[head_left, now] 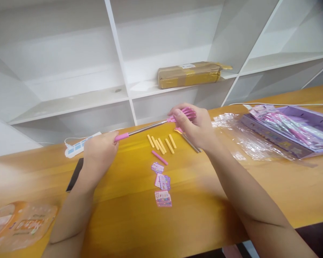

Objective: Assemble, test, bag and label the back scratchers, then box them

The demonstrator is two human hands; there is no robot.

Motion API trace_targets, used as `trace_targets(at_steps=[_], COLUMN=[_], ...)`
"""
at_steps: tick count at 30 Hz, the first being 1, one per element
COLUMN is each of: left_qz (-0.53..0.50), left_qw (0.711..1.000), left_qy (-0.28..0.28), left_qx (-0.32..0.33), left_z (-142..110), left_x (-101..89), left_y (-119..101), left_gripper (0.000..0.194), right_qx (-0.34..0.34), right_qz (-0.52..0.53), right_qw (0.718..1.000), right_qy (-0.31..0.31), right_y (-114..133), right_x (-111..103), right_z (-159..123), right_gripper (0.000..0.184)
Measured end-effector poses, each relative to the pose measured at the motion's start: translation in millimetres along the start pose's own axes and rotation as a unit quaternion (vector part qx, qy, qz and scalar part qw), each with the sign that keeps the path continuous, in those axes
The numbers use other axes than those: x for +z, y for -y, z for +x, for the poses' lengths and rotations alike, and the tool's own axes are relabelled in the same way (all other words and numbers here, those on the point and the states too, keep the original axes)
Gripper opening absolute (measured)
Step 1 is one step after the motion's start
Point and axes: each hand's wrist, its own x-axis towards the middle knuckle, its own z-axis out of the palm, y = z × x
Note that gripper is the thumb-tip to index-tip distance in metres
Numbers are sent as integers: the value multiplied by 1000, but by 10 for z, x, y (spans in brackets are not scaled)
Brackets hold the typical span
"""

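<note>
My left hand (101, 147) is closed around the pink grip end of a thin metal rod (146, 128) held above the wooden table (140, 218). My right hand (195, 123) is closed on the rod's other end, where a pink ribbed head (187, 113) sits. Below the rod lie several short yellow sticks (161, 142), one pink stick (159, 157) and three small pink sticker cards (163, 182). Another metal rod (191, 143) lies partly under my right hand.
A white power strip (79, 145) and a black flat object (74, 174) lie at the left. Clear plastic bags (239, 138) and a purple box (290, 130) of pink packets sit at the right. An orange packet (18, 225) lies near left. A brown parcel (190, 74) rests on the white shelf.
</note>
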Motion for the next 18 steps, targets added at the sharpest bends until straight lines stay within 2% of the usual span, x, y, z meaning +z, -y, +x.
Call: trace_targets(at_steps=[3, 7, 10, 18], left_qz=[12, 10, 7, 4], left_qw=[1000, 999, 998, 999], left_qy=[6, 42, 60, 49], left_qx=[-2, -10, -16, -1], left_z=[-8, -1, 13, 4], left_x=[-26, -57, -78, 5], left_y=[12, -29, -46, -36], left_gripper=[32, 31, 31, 31], right_qx=[-17, 34, 51, 52], right_qz=[-29, 64, 94, 122], right_qw=[999, 997, 994, 991], right_qy=[-13, -26, -29, -15], right_y=[-26, -94, -141, -179], right_x=[7, 118, 200, 327], right_z=[8, -20, -51, -115], right_gripper=[43, 51, 53, 54])
